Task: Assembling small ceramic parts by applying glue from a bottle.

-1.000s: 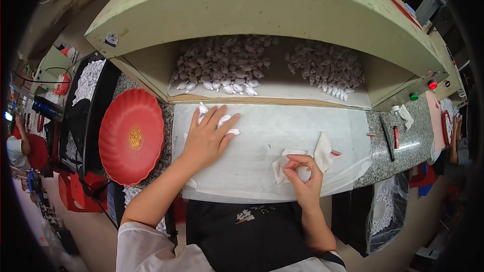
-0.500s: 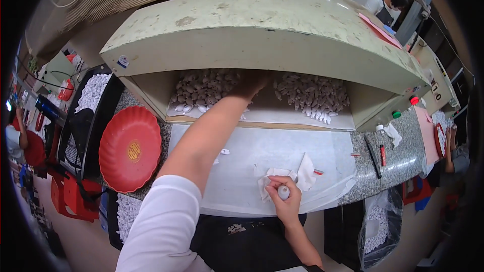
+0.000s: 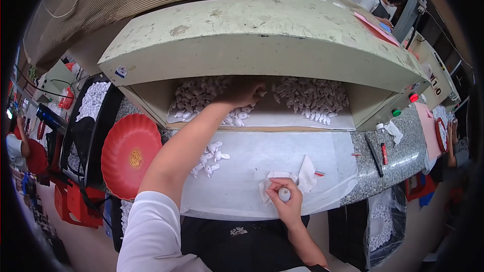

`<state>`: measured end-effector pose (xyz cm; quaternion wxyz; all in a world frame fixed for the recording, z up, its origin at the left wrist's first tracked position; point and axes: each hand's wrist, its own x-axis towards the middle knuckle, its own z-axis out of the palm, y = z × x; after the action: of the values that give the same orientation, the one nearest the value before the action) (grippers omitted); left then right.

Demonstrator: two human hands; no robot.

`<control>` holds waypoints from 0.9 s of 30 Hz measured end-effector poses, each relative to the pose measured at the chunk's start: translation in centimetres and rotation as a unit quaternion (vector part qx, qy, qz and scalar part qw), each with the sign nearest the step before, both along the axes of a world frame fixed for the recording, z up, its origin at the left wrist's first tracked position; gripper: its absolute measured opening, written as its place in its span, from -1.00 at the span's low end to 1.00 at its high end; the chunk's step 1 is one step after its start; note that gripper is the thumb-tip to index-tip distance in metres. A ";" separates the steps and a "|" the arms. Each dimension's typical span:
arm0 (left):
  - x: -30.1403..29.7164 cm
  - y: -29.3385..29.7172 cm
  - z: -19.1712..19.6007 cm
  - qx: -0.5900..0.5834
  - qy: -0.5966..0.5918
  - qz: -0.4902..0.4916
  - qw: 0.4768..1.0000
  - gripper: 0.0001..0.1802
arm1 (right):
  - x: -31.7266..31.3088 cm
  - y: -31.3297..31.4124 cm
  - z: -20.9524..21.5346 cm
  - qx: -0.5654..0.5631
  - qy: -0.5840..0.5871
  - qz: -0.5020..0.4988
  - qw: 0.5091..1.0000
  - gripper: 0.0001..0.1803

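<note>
Figurines (image 3: 221,156) lay clustered on my paper sheet (image 3: 242,176), while two heaps (image 3: 311,102) filled the cabinet (image 3: 262,56), finished or waiting I couldn't tell; my right grip (image 3: 290,207) pinched a whitish round-topped thing (image 3: 284,195); my left grip (image 3: 247,93) was beside the left heap (image 3: 194,95), spread or closed, unclear.

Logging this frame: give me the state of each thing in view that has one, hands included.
Left hand: inside the cabinet, fingers curled, grip unclear
Right hand: closed around the bottle
Bottle: held, rounded end facing up
Cabinet: open at the front
Figurines in the cabinet: heaped in two groups
Figurines on the paper: loosely scattered
Paper: spread out, wrinkled at the right edge
Cloth: crumpled
</note>
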<state>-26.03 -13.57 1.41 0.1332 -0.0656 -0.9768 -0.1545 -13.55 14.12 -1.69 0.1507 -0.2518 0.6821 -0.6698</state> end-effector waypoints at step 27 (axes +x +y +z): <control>20.9 12.4 -0.6 0.902 -0.168 -0.038 0.395 -0.70 | 0.9 1.0 6.9 -0.266 -0.040 -0.178 0.947 -0.58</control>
<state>-5.16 -1.17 0.81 -0.0581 0.0835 -0.2665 -0.9585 -12.62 15.14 5.19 -0.0167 -0.1301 0.5068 -0.8520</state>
